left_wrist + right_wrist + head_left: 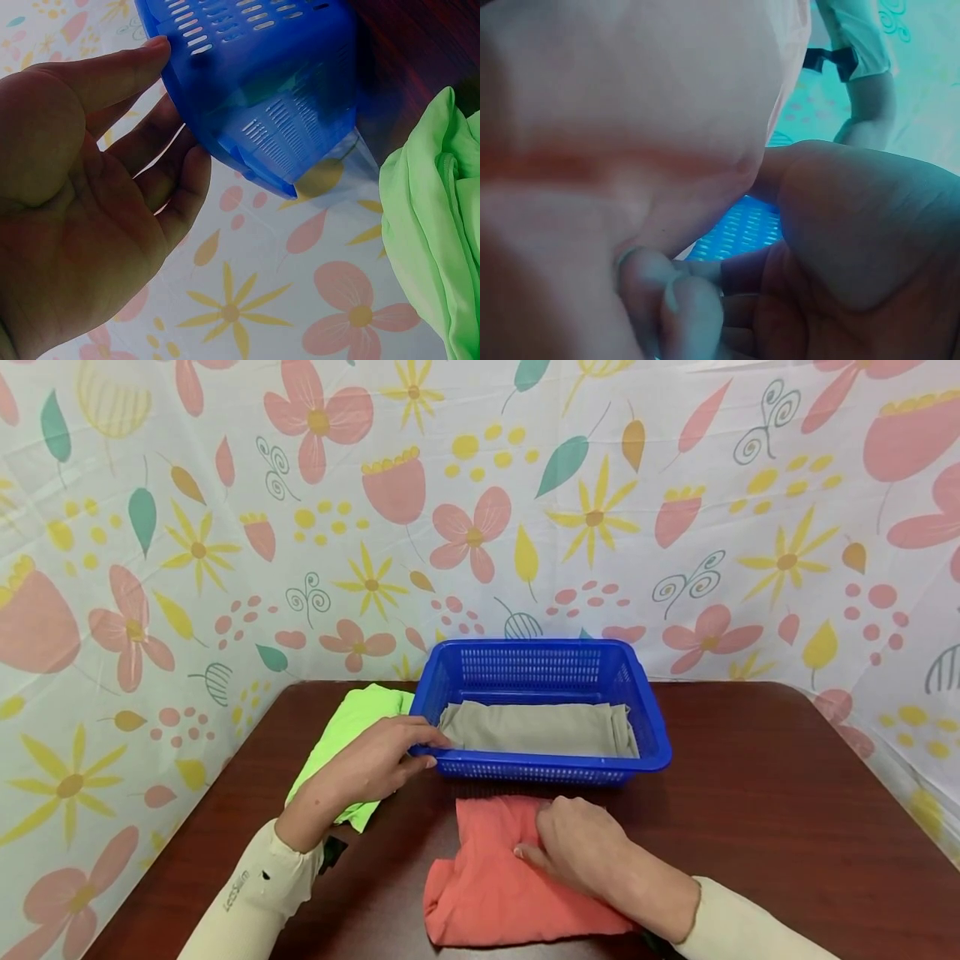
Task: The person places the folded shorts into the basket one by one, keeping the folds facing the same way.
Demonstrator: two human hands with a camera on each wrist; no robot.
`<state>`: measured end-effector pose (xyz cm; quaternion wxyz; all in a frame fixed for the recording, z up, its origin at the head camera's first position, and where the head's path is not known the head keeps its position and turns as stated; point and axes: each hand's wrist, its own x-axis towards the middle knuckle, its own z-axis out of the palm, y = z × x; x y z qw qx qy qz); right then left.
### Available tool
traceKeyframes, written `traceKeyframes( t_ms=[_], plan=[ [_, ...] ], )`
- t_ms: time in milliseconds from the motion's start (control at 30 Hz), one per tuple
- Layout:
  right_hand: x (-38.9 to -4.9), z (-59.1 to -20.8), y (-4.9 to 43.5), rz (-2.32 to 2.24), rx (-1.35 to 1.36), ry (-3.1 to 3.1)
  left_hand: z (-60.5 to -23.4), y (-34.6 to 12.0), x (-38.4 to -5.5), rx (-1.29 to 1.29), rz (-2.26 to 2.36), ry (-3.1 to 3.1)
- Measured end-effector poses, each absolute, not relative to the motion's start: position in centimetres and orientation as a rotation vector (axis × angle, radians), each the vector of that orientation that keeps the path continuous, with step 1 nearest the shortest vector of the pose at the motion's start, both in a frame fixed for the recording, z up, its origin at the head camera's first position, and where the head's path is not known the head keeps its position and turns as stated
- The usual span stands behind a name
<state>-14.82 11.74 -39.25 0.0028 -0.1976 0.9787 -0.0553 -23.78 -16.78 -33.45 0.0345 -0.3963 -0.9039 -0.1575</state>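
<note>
My left hand (378,758) holds the front left corner of a blue plastic basket (654,727). In the left wrist view the thumb and fingers meet the rim of the basket (262,112). Folded grey-beige fabric (536,729) lies inside the basket. My right hand (581,847) grips a folded coral-red cloth (491,893) in front of the basket. Close up in the right wrist view, the cloth (622,97) covers much of the picture, with curled fingertips (690,307) against it.
A bright green folded cloth (352,718) lies left of the basket, partly behind the left hand. Everything stands on a dark brown table (757,793). A white flowered sheet (480,460) hangs behind the table and along its sides.
</note>
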Motion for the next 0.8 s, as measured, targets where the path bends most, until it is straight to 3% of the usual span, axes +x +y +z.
traceKeyframes(
  t_ms=[800],
  plan=[
    [-14.2, -38.4, 13.6, -0.354, -0.692, 3.018, -33.5, -16.8, -23.7, -1.242, -0.477, -2.759]
  ],
)
